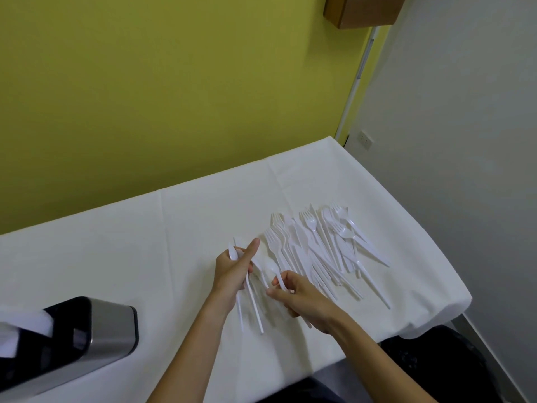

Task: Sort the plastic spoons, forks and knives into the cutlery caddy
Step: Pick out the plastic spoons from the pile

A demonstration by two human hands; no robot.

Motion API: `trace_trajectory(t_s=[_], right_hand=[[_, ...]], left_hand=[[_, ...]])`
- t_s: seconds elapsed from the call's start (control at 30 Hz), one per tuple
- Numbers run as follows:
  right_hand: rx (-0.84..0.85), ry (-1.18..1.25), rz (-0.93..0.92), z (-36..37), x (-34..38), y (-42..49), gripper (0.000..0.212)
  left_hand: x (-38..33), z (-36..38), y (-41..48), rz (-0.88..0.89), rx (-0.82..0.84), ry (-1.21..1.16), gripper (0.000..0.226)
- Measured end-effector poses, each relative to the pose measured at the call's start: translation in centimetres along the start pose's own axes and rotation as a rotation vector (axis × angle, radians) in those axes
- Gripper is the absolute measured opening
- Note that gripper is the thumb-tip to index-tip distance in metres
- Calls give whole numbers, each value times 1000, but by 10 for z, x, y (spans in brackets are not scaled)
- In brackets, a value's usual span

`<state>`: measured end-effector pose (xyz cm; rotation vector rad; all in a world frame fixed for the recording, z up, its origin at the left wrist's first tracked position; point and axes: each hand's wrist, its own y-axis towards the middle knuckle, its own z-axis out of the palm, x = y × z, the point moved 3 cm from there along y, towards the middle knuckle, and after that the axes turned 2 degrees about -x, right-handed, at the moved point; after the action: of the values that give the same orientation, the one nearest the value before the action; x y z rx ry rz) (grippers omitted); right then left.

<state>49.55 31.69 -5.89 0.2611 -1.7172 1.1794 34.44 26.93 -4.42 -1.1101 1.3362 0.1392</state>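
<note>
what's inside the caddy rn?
Something white shows at the left end of the caddy, too blurred to identify. The other compartments look dark, and their walls hide the bottoms.

White plastic cutlery pile [315, 247] fanned out at right, one spoon [272, 269] held beside it, black-and-steel caddy [113, 327] at left edge

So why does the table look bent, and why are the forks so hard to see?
Head view: the wide-angle lens bows the table edge and tilts the cutlery caddy, which looks soft near the corner. Same head view: even light casts only faint shadows, so the white cutlery pile blends into the equally white table; no strong glare.
</note>
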Motion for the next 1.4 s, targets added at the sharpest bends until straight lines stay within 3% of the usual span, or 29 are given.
trace_trajectory(t_s=[0.37,0.5,0.83,1.0,1.13,1.2,1.4], right_hand=[[-45,-284,-145,5,-2,1,7],[-55,-313,-127,3,-3,0,17],[16,-89,-84,0,4,-8,27],[81,151,-24,-2,2,-7,22],[-2,238,42,-5,3,-3,17],[-21,196,33,-7,4,-3,12],[-30,90,24,2,5,-11,32]], left_hand=[[0,-1,0,-131,40,-57,44],[3,-3,0,-147,65,-64,45],[-5,-8,-10,67,55,147,40],[-6,-12,-8,37,146,70,6],[-5,-16,-9,70,190,72,14],[-5,-16,-10,104,214,92,13],[-3,-12,-13,162,193,137,15]])
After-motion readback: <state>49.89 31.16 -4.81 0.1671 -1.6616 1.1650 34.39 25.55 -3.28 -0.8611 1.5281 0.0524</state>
